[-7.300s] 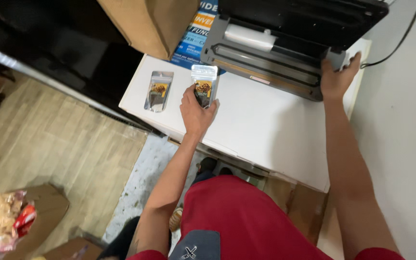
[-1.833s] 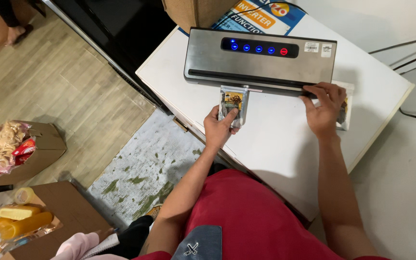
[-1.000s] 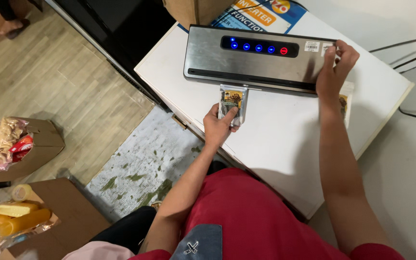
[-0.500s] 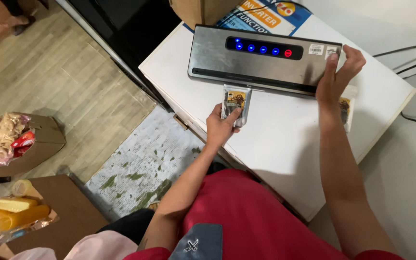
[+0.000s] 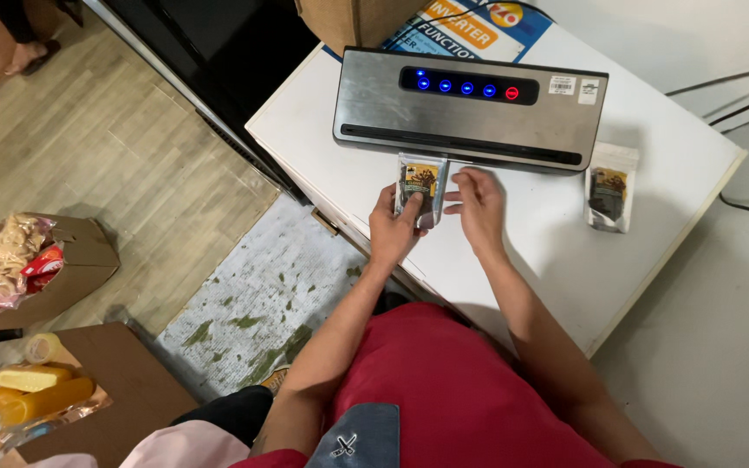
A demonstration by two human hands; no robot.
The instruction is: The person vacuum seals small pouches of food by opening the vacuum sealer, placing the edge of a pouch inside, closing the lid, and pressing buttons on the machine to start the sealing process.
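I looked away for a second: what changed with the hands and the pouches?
The right hand came off the sealer's right end and moved down-left, beside the pouch at the sealer's front. The left hand still holds that pouch. The second pouch, the sealer and its lit buttons are unchanged.

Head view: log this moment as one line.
left hand: holds pouch at sealer | right hand: beside pouch | second pouch: on table

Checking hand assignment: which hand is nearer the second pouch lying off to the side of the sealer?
Right. The right hand sits between the held pouch and the spare pouch, apart from it. The left hand grips the held pouch, farther away.
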